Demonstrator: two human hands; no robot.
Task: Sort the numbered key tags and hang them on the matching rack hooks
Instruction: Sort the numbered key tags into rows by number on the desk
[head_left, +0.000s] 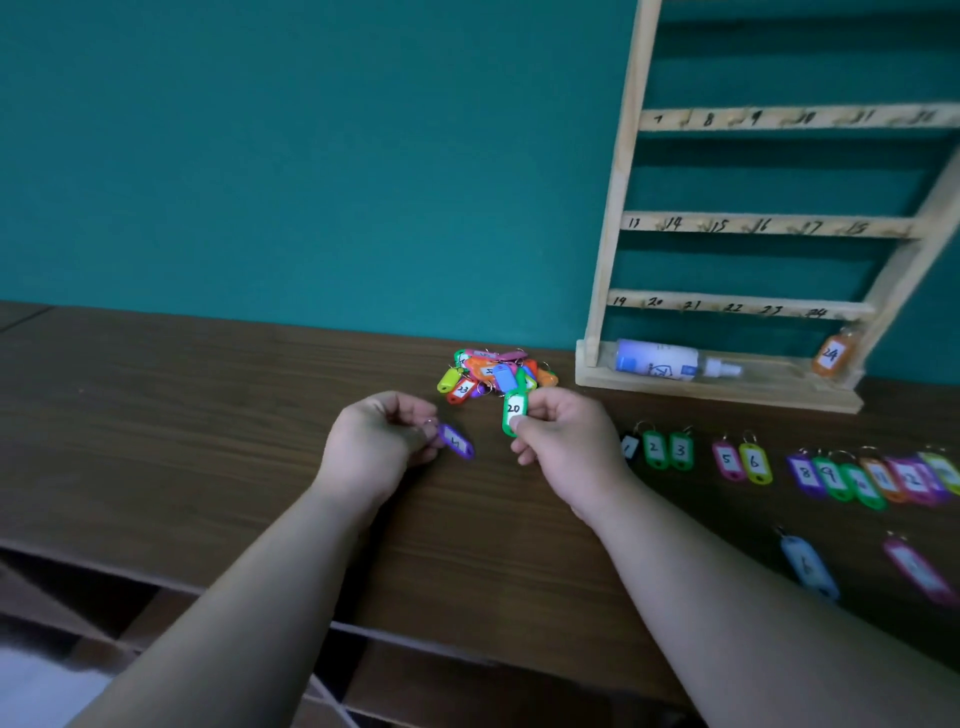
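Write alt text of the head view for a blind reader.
The right hand pinches a green key tag marked 20 and the left hand holds a purple tag, above a brown table. A pile of tags lies behind them; a numbered wooden rack stands at right.

Dark wood-grain table (208, 415) against a teal wall (311, 156); white spray bottle (660, 358) with blue label lying on its side, nozzle pointing right.
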